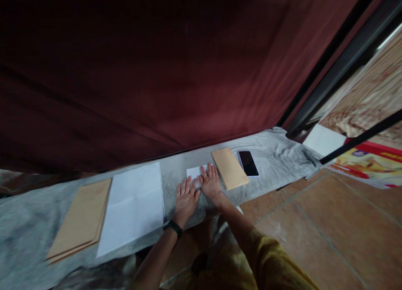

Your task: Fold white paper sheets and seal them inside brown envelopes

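Note:
Both of my hands lie flat on a small folded white paper [192, 173] on the grey cloth [28, 223]. My left hand [185, 199] has its fingers stretched out at the paper's lower left, a black band on the wrist. My right hand [210, 182] presses on the paper's right side, fingers spread. A brown envelope [230, 168] lies just right of my right hand, and a black phone [248, 163] lies beyond it.
A large white sheet [133, 206] and a stack of brown envelopes [82, 216] lie to the left on the cloth. A dark red curtain [157, 72] hangs behind. Tiled floor [329, 223] and a white sheet [323, 140] by a printed banner [367, 164] are at right.

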The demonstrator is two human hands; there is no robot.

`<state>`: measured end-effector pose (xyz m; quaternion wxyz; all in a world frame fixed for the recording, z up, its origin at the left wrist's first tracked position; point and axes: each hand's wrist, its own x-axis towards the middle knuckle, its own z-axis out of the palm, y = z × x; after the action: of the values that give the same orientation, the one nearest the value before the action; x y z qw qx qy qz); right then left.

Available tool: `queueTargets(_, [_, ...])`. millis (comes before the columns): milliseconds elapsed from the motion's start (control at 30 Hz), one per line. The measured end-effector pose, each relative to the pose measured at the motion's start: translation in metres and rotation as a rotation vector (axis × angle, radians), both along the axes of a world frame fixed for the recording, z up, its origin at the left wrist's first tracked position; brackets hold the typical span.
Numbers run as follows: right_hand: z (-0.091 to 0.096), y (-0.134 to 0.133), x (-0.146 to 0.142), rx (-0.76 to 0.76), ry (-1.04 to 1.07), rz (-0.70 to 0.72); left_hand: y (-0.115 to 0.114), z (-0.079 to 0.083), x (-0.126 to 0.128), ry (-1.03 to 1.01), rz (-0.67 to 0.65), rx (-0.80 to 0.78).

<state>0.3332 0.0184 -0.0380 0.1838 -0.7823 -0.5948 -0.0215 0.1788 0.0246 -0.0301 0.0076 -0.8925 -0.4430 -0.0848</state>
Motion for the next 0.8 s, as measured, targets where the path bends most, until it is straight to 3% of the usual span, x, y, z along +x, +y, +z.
queueTargets(233, [0.003, -0.005, 0.0, -0.017, 0.017, 0.004, -0.027, 0.009, -0.01, 0.027, -0.052, -0.039])
queueTargets(533, [0.003, -0.043, -0.007, -0.01, 0.011, 0.04, -0.028, 0.002, -0.009, -0.031, -0.04, -0.002])
queueTargets(800, [0.001, -0.062, -0.007, -0.01, 0.012, 0.101, -0.025, 0.01, -0.007, 0.047, -0.022, -0.033])
